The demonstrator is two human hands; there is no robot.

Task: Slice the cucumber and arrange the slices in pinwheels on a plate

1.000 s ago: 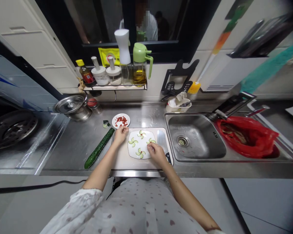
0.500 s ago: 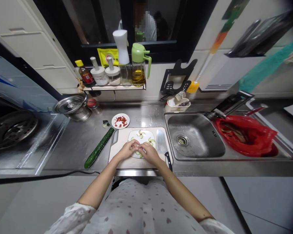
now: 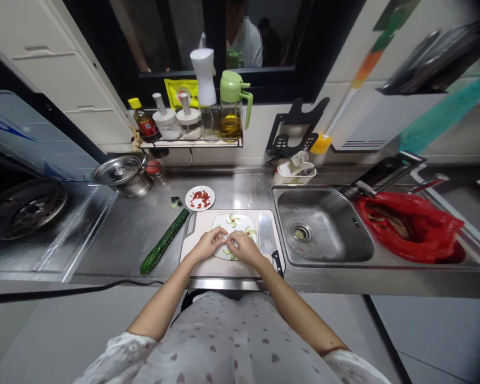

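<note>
Over a white plate, my left hand and my right hand meet with fingertips pinched. Whatever is between the fingers is too small to make out. Curved pale-green cucumber slices lie on the plate in pinwheel groups, some with red centres. Beneath the plate is a light cutting board. A kitchen knife with a black handle rests on the board's right side. Left of the board lies a long cucumber. Behind it a small white dish holds chopped red pieces.
A steel sink is on the right, with a red plastic bag beyond it. At the back left stands a lidded pot. Condiment bottles line a wall shelf. A few dark-green scraps lie near the dish.
The whole view has shifted slightly. My hands stay over the plate, with their fingertips moving only a little.
</note>
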